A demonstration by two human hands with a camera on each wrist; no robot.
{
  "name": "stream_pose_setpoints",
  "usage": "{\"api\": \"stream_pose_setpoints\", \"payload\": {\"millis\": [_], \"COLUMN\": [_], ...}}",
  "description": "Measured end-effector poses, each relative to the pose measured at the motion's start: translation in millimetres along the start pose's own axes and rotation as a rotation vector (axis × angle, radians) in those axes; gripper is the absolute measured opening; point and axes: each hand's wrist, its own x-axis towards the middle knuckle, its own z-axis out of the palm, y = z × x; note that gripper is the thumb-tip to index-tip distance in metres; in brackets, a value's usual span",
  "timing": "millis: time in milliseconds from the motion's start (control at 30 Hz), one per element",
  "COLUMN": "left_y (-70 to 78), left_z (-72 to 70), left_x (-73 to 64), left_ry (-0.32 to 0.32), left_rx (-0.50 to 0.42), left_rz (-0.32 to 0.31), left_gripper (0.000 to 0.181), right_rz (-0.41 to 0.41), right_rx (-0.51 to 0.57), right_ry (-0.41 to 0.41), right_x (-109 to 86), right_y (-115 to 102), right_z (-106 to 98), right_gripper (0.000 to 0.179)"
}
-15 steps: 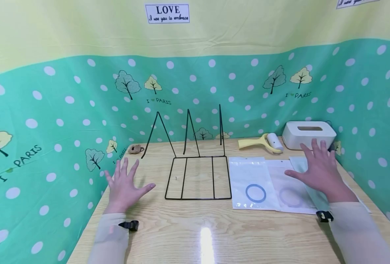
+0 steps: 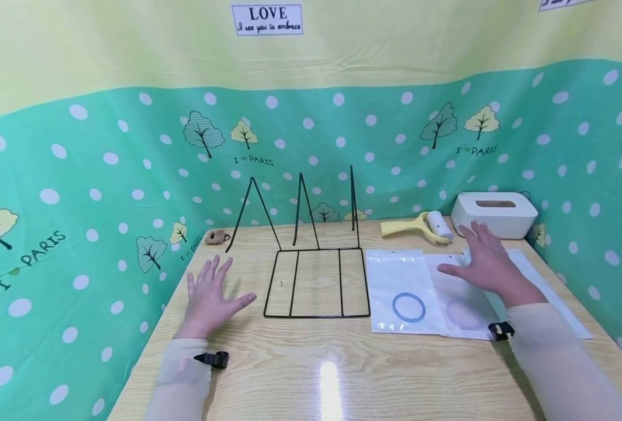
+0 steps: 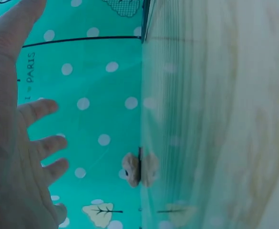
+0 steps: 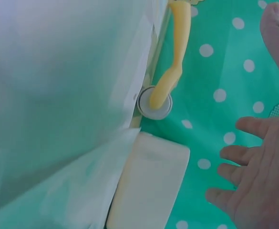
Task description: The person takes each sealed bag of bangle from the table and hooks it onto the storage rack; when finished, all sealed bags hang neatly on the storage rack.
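Observation:
Fingers spread, my left hand (image 2: 209, 301) hovers over the left part of the table, left of a black wire rack (image 2: 316, 317). The rack has a flat rectangular base with several upright pointed wire loops at its back. My right hand (image 2: 487, 263) is held over the overlapping plastic sleeves at the right, holding nothing, thumb apart from the fingers. One sleeve (image 2: 390, 272) shows a blue ring print, and a second sleeve (image 2: 444, 272) shows a pale ring. A teal-tinted sleeve (image 4: 48, 119) lies partly hidden under the right hand in the head view.
A yellow-handled lint roller (image 2: 416, 227) with a white roll lies behind the sleeves. Beside it stands a white tissue box (image 2: 495, 215). A small brown object (image 2: 216, 237) sits at the table's back left. Polka-dot green cloth (image 2: 116, 193) hangs around the table.
Both hands have moved inward, the left one to the right and the right one to the left. The rack and sleeves stay in place.

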Motion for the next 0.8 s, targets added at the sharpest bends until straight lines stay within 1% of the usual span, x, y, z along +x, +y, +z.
{"api": "stream_pose_setpoints", "payload": {"millis": [67, 167, 333, 500, 567, 733, 800], "left_y": [1.1, 1.8, 4.4, 8.1, 9.3, 12.2, 13.3], "left_z": [1.2, 3.2, 6.1, 9.4, 11.0, 15.6, 17.2], "left_x": [0.2, 0.7, 0.6, 0.0, 0.1, 0.1, 0.5], "left_ry": [-0.015, -0.036, -0.075, -0.105, -0.114, -0.152, -0.162], "left_rx": [-0.022, -0.053, -0.109, -0.172, -0.204, -0.307, -0.34], "left_rz": [-0.006, -0.015, -0.031, -0.032, -0.03, -0.045, -0.049], "left_gripper": [0.114, 0.116, 0.118, 0.116, 0.113, 0.1, 0.097], "right_rz": [0.023, 0.031, 0.015, 0.038, 0.04, 0.038, 0.044], "right_rx": [0.015, 0.038, 0.101, 0.167, 0.182, 0.22, 0.238], "right_ry": [-0.023, -0.046, -0.092, -0.174, -0.187, -0.197, -0.206], "right_x": [3.0, 7.0, 14.6, 21.8, 25.5, 36.1, 40.4], "right_y": [-2, -4, -8, -13, -13, -11, -11], "right_z": [1, 2, 3, 5, 8, 15, 17], "right_gripper": [0.144, 0.145, 0.137, 0.132, 0.127, 0.104, 0.098]}}
